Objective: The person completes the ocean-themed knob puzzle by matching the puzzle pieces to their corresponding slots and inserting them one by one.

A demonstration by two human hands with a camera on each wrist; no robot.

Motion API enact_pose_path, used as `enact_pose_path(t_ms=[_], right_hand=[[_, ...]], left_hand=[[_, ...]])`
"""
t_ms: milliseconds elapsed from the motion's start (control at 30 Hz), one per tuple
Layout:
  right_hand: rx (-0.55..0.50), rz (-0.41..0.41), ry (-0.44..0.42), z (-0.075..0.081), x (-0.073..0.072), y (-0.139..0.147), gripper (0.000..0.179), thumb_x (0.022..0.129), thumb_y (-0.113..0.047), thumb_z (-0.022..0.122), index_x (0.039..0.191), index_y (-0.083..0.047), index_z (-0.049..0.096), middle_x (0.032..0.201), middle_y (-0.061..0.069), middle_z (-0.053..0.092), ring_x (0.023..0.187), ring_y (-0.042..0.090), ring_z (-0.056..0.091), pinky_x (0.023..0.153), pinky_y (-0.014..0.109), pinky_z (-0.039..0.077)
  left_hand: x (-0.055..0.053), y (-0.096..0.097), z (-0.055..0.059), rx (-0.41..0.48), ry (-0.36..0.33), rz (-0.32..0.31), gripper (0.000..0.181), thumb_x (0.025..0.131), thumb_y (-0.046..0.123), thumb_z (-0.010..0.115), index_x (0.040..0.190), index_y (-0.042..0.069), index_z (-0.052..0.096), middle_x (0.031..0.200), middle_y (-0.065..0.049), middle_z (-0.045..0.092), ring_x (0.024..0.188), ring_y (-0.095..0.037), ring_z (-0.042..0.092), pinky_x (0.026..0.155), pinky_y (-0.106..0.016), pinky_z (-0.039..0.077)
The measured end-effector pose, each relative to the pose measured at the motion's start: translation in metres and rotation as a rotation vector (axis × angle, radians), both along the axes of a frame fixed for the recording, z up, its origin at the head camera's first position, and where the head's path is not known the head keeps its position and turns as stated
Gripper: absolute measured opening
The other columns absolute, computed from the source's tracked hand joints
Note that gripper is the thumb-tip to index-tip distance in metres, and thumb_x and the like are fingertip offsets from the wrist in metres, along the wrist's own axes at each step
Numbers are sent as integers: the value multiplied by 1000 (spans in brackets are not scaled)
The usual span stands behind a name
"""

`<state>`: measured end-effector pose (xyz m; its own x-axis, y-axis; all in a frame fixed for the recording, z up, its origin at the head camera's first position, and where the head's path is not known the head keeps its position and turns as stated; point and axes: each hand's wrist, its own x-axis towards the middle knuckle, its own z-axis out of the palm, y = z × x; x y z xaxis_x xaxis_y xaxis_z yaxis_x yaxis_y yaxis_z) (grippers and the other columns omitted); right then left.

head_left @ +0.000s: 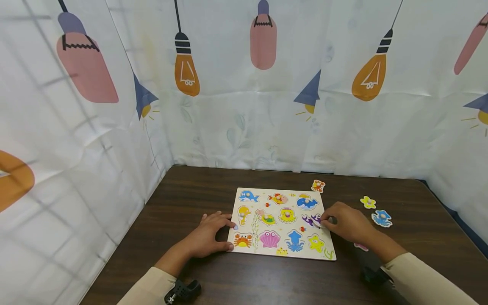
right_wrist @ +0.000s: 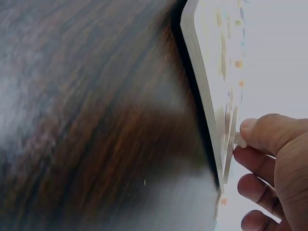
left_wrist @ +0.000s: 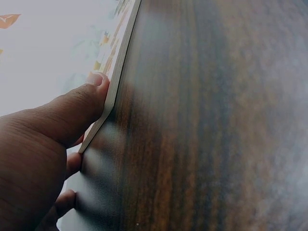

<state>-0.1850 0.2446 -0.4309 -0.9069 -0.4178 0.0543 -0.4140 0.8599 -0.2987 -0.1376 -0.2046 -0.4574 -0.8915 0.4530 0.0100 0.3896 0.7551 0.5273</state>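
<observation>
A wooden peg puzzle board point(head_left: 273, 249) with sea-animal pictures lies flat on the table. My left hand point(head_left: 209, 235) rests at its left side, thumb on the near left corner and fingertips along the left edge. In the left wrist view, the thumb point(left_wrist: 91, 94) presses over the board's edge point(left_wrist: 118, 79). At the board's right side, my right hand point(head_left: 348, 222) pinches a purple puzzle piece point(head_left: 317, 221) over the purple picture there. The right wrist view shows thumb and index finger on its small pale knob point(right_wrist: 240, 140), the piece tilted close over the board; fingers partly cover it.
Right of the board lie a yellow star piece point(head_left: 368, 202) and a blue squid piece point(head_left: 381, 218). A pink piece point(head_left: 361, 246) is partly hidden under the right wrist. An orange crab piece point(head_left: 318, 186) lies beyond the far right corner. Printed curtains point(head_left: 236, 127) surround the table.
</observation>
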Motion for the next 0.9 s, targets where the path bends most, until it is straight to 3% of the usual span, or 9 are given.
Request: enact_pose_path(t_ms=[333, 600, 900], right_hand=[[-20, 17, 13, -3, -2, -10, 10, 85, -25, 85, 93, -26, 80, 95, -6, 63, 83, 13, 55, 71, 38, 53], [-21, 10, -27, -3, -2, -19, 10, 86, -27, 84, 95, -26, 80, 94, -6, 60, 81, 13, 52, 68, 35, 48], [-20, 11, -32, -5, -4, -23, 8, 87, -27, 83, 94, -27, 80, 98, -5, 63, 88, 13, 56, 75, 41, 53]], left_hand=[[1, 0, 1, 7, 4, 0, 55, 83, 46, 84, 129, 23, 65, 152, -6, 50, 148, -43, 30, 113, -75, 9], [1, 1, 1, 10, 8, -1, 55, 83, 45, 84, 130, 22, 65, 151, -6, 50, 147, -43, 31, 114, -74, 10], [1, 1, 2, 11, 7, -2, 55, 83, 44, 84, 129, 22, 65, 151, -7, 50, 147, -44, 31, 113, -75, 9]])
